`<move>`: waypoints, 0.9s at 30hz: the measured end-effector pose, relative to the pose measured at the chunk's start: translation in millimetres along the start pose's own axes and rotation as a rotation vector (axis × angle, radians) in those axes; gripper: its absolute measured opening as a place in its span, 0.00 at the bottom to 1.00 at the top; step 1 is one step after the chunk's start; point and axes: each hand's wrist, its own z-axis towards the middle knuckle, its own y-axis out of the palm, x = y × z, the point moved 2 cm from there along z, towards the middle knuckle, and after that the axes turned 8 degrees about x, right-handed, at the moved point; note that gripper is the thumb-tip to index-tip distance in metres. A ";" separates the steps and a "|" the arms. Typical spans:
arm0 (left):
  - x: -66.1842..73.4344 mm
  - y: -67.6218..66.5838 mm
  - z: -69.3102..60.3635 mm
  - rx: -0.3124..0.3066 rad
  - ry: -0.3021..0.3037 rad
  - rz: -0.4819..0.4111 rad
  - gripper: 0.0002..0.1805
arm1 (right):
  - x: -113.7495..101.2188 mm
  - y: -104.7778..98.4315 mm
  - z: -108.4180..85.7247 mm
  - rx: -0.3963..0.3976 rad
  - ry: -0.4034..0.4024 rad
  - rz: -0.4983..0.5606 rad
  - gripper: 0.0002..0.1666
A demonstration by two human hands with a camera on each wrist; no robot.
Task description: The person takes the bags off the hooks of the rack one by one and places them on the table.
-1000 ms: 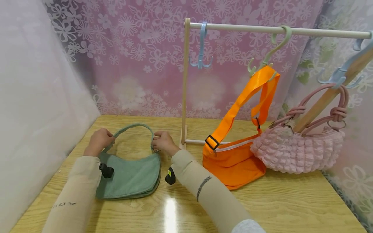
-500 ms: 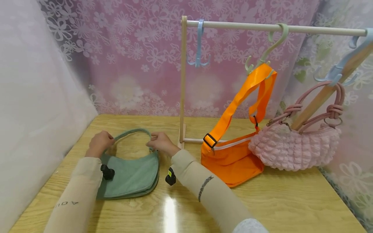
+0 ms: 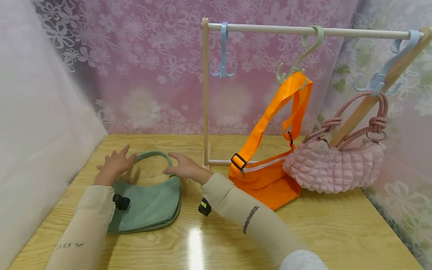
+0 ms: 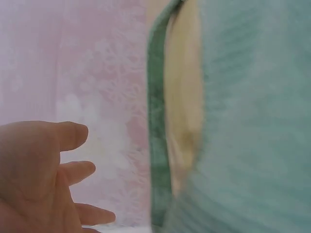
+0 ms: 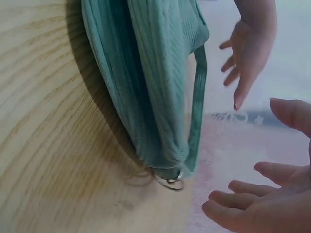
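Observation:
A green corduroy shoulder bag (image 3: 148, 206) lies on the wooden table, its strap (image 3: 153, 153) looped toward the back. My left hand (image 3: 116, 163) hovers by the strap's left side with fingers spread, and in the left wrist view it shows apart from the strap (image 4: 158, 121). On the other side, my right hand (image 3: 185, 167) is near the strap's right end, its fingers extended. The right wrist view shows that hand (image 5: 272, 189) holding nothing, apart from the bag (image 5: 165, 87) and its metal ring (image 5: 170, 184).
A rack with a white rail (image 3: 263, 29) stands right of the green bag. An orange bag (image 3: 260, 183) hangs from a green hook (image 3: 308, 50), and a pink puffy bag (image 3: 334, 165) from a blue one. Another blue hook (image 3: 223, 52) bears nothing.
Both hands have let go of the strap and spread their fingers. The strap has sunk lower toward the table. The whole scene has shifted slightly left in the head view.

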 end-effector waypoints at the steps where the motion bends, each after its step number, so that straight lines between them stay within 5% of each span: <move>1: 2.5 -1.2 -0.9 0.013 0.004 -0.003 0.43 | -1.6 -1.3 -2.4 -0.004 -0.007 -0.021 0.45; 12: 40.6 -26.4 -23.6 0.113 0.102 0.075 0.47 | -37.6 -20.5 -41.3 -0.056 -0.206 -0.237 0.47; 20: 76.2 -39.7 -45.6 0.216 0.220 0.064 0.44 | -64.3 -43.4 -86.4 0.137 -0.312 -0.444 0.44; 27: 115.0 -53.5 -73.0 0.340 0.324 0.060 0.43 | -76.6 -66.3 -116.0 0.294 -0.395 -0.439 0.41</move>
